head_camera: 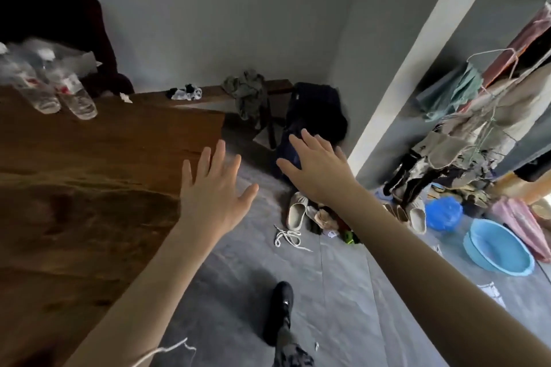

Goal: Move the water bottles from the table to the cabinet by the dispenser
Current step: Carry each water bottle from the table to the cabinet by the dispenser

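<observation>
While both hands hung in the air with nothing in them, the water bottles (56, 92) stood well away on the far left part of the tabletop (89, 164), up against a dark heap at the wall. They were blurred, so their count could not be told surely; at least two clear ones with red-and-white labels showed, and something crinkled and clear lay just behind them. In this wide view their long axes leaned, necks up and to the left, bases down and to the right, which looked like standing bottles bent by the lens.

The left hand (213, 188) had its grip apart, fingers straight and spread, and hovered over the tabletop's right edge. The right hand (316, 167) was likewise spread and held nothing, out over the grey floor (328, 277) in front of a dark bag (316, 110).

From either hand the bottles lay up and to the left, across the bare wood. The left hand was the nearer of the two, and I judged the coming reach would fall to it first, with a step toward the tabletop likely needed. No bottle had been taken up yet. Neither the cabinet nor the dispenser could be seen, so which way the carry would go could not be told.
</observation>
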Demonstrator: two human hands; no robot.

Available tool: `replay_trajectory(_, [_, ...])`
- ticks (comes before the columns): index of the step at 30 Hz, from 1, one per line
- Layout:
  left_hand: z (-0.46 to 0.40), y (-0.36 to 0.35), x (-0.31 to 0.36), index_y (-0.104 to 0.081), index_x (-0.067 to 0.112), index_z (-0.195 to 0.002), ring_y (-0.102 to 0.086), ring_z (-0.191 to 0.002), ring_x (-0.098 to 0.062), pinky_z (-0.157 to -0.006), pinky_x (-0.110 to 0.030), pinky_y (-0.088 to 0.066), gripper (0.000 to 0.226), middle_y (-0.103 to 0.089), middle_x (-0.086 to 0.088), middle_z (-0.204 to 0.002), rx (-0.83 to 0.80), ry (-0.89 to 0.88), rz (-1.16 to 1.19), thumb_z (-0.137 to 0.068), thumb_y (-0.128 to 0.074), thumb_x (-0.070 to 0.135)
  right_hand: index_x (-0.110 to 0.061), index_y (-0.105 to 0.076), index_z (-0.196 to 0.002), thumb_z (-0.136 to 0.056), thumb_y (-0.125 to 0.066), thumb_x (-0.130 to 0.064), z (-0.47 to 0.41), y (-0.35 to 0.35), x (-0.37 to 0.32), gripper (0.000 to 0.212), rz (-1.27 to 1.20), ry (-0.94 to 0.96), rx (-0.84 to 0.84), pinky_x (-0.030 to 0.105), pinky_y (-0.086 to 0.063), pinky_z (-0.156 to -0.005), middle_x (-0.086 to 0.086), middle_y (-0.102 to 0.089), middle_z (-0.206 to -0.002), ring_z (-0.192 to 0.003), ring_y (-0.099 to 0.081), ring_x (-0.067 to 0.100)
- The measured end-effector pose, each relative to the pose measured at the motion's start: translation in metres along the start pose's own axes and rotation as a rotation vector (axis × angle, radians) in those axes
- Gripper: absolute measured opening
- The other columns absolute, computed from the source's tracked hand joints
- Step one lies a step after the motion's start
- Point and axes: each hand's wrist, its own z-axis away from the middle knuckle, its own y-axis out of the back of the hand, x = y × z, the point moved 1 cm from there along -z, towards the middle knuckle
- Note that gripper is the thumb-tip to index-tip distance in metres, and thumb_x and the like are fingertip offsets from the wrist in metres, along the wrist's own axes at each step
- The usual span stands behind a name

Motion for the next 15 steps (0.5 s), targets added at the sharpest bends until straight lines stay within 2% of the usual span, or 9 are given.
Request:
replay_trajectory(6, [-0.079, -0.001, 0.0, -0.01, 0.03, -0.161, 0.005, -0.158, -0.029, -0.124, -0.055, -0.003, 0.075, 0.01, -0.004, -0.171, -0.058, 0.13, -0.018, -0.098, -0.017, 0.07, -0.026, -0.022, -0.155, -0.097, -0.035, -0.06, -0.108, -0.009, 0.007, 0.068, 0.003, 0.147, -0.077, 0.056, -0.014, -0.119, 0.001, -0.013, -0.165, -0.151, -0.011, 0.027])
replay_trajectory(11, [-0.141, 0.005, -0.01, -0.014, 0.032, -0.16, 0.002, -0.158, -0.029, -0.124, -0.055, -0.006, 0.076, 0.007, -0.004, -0.171, -0.023, 0.245, -0.031, -0.096, -0.021, 0.072, -0.025, -0.021, -0.156, -0.097, -0.034, -0.059, -0.19, -0.007, 0.007, 0.069, 0.048, 0.27, -0.125, 0.055, -0.014, -0.119, 0.002, -0.011, -0.165, -0.151, -0.011, 0.027])
replay_trajectory(15, [-0.17, 0.007, -0.027, -0.013, 0.033, -0.16, 0.004, -0.158, -0.029, -0.124, -0.055, -0.004, 0.076, 0.008, -0.004, -0.171, -0.053, 0.347, -0.002, -0.096, -0.019, 0.073, -0.025, -0.019, -0.156, -0.097, -0.03, -0.061, -0.235, -0.01, -0.009, 0.07, 0.032, 0.354, -0.189, 0.056, -0.012, -0.12, 0.003, -0.01, -0.166, -0.151, -0.01, 0.028])
